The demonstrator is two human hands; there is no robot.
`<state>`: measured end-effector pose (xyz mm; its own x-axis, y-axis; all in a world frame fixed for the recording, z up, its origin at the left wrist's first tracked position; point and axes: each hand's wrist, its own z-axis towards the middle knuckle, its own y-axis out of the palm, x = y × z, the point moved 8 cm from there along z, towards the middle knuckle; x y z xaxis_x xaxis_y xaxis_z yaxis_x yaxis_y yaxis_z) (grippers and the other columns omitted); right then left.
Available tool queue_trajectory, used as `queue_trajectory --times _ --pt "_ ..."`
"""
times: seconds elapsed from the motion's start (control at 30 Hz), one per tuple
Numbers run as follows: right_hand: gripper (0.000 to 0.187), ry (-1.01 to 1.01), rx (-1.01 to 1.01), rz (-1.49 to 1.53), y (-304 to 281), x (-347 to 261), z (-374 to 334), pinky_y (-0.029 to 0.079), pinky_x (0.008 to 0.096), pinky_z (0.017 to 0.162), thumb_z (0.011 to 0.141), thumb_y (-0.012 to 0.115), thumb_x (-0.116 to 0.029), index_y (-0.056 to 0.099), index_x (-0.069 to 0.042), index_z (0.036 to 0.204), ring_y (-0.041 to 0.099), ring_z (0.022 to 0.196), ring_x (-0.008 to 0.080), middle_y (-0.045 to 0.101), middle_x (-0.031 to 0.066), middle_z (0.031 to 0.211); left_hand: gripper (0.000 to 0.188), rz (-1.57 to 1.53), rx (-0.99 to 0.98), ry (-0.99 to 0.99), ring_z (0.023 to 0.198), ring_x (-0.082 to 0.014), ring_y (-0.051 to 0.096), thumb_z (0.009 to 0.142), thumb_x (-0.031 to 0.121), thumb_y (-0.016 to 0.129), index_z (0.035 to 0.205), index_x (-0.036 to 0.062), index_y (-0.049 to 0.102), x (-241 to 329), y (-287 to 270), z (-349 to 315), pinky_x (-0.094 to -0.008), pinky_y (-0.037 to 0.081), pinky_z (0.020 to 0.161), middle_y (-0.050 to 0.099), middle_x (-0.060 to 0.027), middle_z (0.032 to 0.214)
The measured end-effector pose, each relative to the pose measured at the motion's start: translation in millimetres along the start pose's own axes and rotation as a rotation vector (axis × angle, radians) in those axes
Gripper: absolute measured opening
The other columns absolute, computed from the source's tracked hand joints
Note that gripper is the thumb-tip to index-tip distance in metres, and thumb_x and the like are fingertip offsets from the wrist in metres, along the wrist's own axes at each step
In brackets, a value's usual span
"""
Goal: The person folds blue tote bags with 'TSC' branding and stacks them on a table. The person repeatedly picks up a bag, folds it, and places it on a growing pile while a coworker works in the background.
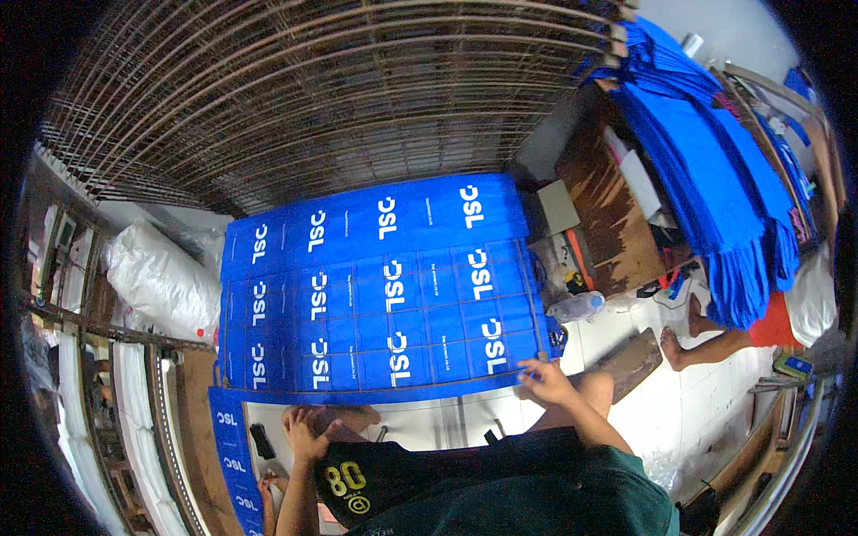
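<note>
A wide blue fabric sheet (357, 277) with rows of white print lies in front of me, thin grid lines crossing it. My left hand (307, 433) is just below the sheet's front edge, left of its middle, fingers apart and holding nothing visible. By the sheet's front right corner is my right hand (549, 384), its fingers spread and stretched toward the edge; I see nothing in it. A narrow blue printed strip (234, 456) hangs down at the front left corner.
A stack of wire racks (340, 98) rises behind the sheet. White plastic-wrapped bundle (165, 272) lies left. At right are a wooden cabinet (612, 210), hanging blue fabric (706, 170), a clear bottle (581, 306), a wooden block (626, 364) and another person's bare legs (715, 347).
</note>
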<state>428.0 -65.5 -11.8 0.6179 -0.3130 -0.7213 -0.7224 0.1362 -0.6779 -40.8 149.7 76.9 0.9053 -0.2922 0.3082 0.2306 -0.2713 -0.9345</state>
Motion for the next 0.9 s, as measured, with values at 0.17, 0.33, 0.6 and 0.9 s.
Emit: queue_trajectory --times 0.17,0.33,0.6,0.9 --pt "0.040 0.428 0.346 -0.433 -94 -74 -25 0.049 0.0446 0.062 0.075 0.060 -0.042 0.059 -0.010 0.098 0.063 0.069 0.0334 0.064 0.0142 0.077 0.055 0.012 0.029 0.053 0.111 -0.0300 0.044 0.066 0.060 0.061 0.099 0.0150 0.066 -15 17 -10 -0.0443 0.024 0.098 0.058 -0.0105 0.108" --pt "0.038 -0.257 1.285 -0.734 -226 -165 -78 0.039 0.0349 0.045 0.070 0.070 -0.030 0.059 -0.011 0.101 0.050 0.053 0.0249 0.052 0.0079 0.069 0.055 -0.083 0.071 -0.019 0.104 -0.0318 0.046 0.065 0.056 0.064 0.095 0.0102 0.066 -40 23 -20 -0.0458 0.027 0.095 0.060 -0.0109 0.100" --pt "0.044 -0.244 1.690 0.539 -535 -99 -146 0.044 0.0295 0.064 0.087 0.052 -0.042 0.055 -0.003 0.107 0.055 0.078 0.0195 0.058 0.0083 0.088 0.044 0.008 0.141 0.118 0.103 -0.0327 0.046 0.066 0.045 0.070 0.091 0.0093 0.065 -36 19 -29 -0.0455 0.031 0.092 0.059 -0.0125 0.098" --pt "0.057 0.470 1.686 0.173 -643 75 -125 0.049 0.0418 0.078 0.076 0.061 -0.047 0.050 -0.004 0.112 0.059 0.092 0.0314 0.055 0.0188 0.112 0.037 -0.117 0.192 0.120 0.098 -0.0310 0.049 0.062 0.035 0.075 0.086 0.0082 0.064 -23 28 -21 -0.0432 0.036 0.089 0.060 -0.0106 0.094"
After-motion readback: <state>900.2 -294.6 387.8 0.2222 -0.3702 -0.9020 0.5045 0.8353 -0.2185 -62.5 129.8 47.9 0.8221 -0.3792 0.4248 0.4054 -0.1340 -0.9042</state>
